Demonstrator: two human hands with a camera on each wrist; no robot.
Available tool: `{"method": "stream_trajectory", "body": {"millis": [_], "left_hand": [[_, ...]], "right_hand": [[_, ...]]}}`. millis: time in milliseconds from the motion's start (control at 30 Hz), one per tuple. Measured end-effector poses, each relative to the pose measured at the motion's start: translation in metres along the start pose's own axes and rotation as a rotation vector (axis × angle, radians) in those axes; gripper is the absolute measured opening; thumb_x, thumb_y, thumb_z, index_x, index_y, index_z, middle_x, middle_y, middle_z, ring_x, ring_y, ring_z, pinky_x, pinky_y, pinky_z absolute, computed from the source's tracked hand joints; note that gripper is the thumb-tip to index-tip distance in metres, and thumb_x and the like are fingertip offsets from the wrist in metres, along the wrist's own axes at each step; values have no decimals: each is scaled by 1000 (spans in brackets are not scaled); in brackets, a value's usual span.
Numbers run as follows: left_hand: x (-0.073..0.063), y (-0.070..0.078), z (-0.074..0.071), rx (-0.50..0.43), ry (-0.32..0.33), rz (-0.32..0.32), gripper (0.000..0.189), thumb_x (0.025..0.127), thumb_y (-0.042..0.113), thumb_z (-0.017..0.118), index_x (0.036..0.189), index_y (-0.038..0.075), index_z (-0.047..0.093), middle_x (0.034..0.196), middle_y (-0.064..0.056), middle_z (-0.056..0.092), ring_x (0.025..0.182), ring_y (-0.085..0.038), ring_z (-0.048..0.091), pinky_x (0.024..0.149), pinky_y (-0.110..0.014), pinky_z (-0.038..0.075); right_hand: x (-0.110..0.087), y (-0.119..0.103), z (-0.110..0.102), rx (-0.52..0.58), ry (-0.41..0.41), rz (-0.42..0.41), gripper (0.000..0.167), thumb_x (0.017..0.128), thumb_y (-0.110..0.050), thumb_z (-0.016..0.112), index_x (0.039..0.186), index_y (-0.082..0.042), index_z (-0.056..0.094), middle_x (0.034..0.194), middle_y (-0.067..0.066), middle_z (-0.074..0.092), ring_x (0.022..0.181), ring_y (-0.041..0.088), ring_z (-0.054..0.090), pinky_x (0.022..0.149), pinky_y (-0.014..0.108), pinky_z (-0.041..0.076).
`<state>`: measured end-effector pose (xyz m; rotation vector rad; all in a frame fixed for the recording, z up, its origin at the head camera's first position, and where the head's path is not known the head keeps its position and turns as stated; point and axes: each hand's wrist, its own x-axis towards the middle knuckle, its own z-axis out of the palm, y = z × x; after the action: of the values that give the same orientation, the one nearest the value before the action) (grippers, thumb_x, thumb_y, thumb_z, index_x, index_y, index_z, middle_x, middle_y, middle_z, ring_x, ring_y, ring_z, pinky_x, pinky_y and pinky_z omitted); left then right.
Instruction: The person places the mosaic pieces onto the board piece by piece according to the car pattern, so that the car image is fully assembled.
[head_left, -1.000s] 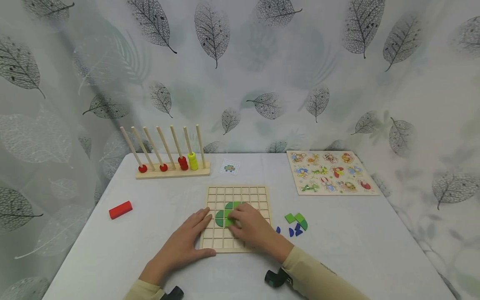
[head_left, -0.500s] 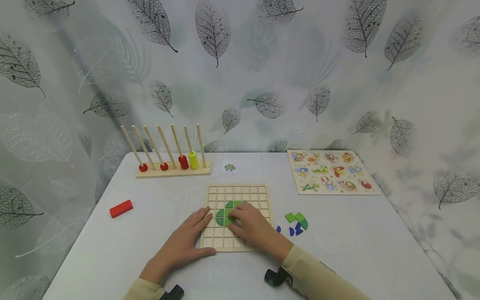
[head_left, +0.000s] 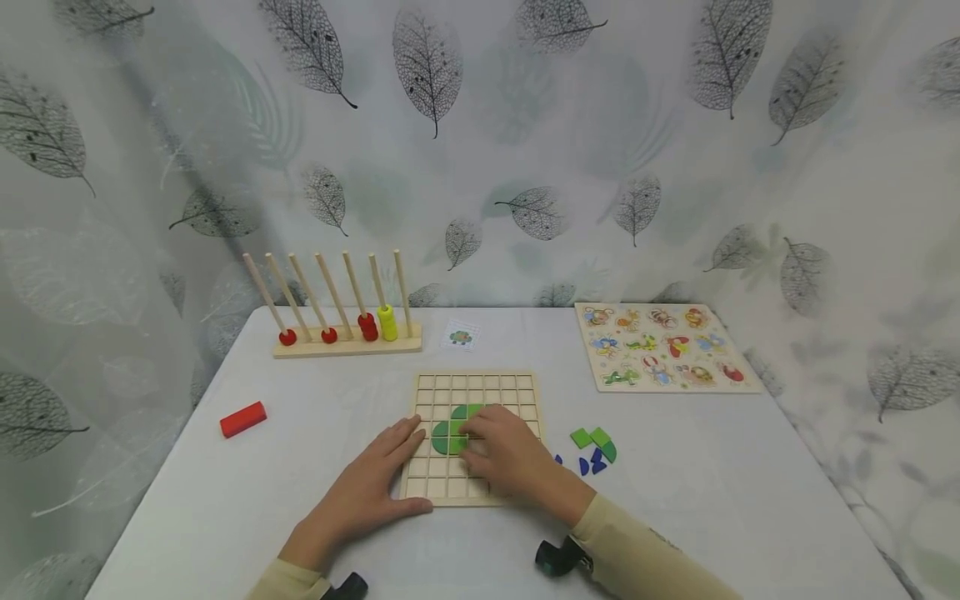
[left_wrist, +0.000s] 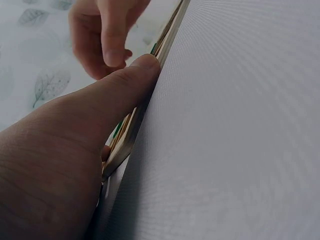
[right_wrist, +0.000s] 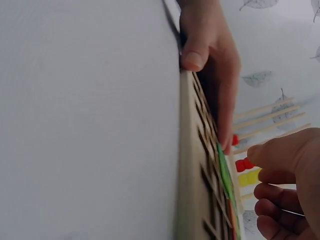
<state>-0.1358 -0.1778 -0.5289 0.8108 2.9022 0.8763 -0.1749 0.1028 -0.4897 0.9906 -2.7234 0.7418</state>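
Biggest thing here is the leaf-print curtain [head_left: 517,137] filling the whole background, then the white tabletop [head_left: 322,400] in front of it. Back right on that there's a bug puzzle board [head_left: 662,333], three rows of four critters, and back left a wooden peg rack [head_left: 341,350] with seven pegs: red beads on the first, third and fifth from the left, yellow ones on the sixth. The grid board [head_left: 456,486] lies flat in the middle, close to the person. As for the hands, the left hand [head_left: 367,483] is spread out, fingers pretty straight along the board's left edge, thumb at the near edge. The right hand [head_left: 510,454] is over the middle of the grid with its fingers bent; honestly can't tell if there's a piece between the fingertips. Off to the left is a red block [head_left: 243,419], and a little picture card [head_left: 460,337] lies just past the grid. Some green pieces [head_left: 441,437] sit in the grid's central cells, partly under that right hand. Right of the board are three loose green tiles [head_left: 581,437], and smallest of all, some blue bits [head_left: 597,465] right by them.
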Motion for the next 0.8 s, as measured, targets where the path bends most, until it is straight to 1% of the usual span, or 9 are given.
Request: {"method": "stream_trajectory", "body": {"millis": [100,167,267,500,800], "left_hand": [[0,0,1,-3,-3,-5,111,84,80,76,168,15,43,178,0,29,161,-32,29,126,-55,32],[0,0,2,-3,-6,-11,111,84,80,76,168,15,43,178,1,29,161,-32,29,127,-55,31],[0,1,1,-6,-10,-19,111,83,80,76,168,16,43,178,1,29,162,-32,28,126,-55,32],[0,2,0,-8,-15,-24,113,83,80,76,168,15,43,178,0,28,162,-30,27,127,-54,30],[1,3,0,2,-26,-29,113,83,81,76,168,14,43,178,0,28,163,-29,26,128,-53,28]], "right_hand": [[-3,-1,-13,35,32,22,24,93,-21,88,115,-14,81,109,-4,73,104,13,64,91,34,59],[-6,0,-21,36,51,31,25,92,-21,89,115,-13,81,109,-3,73,104,13,64,89,34,60],[-10,4,-31,21,81,31,29,90,-20,92,115,-12,80,111,-1,74,106,15,65,90,34,60],[-20,11,-49,25,150,22,31,86,-14,94,112,-9,80,108,1,74,103,16,66,85,34,62],[-34,20,-65,13,186,71,34,84,-13,96,113,-13,79,113,-3,73,108,16,66,89,36,62]]}}
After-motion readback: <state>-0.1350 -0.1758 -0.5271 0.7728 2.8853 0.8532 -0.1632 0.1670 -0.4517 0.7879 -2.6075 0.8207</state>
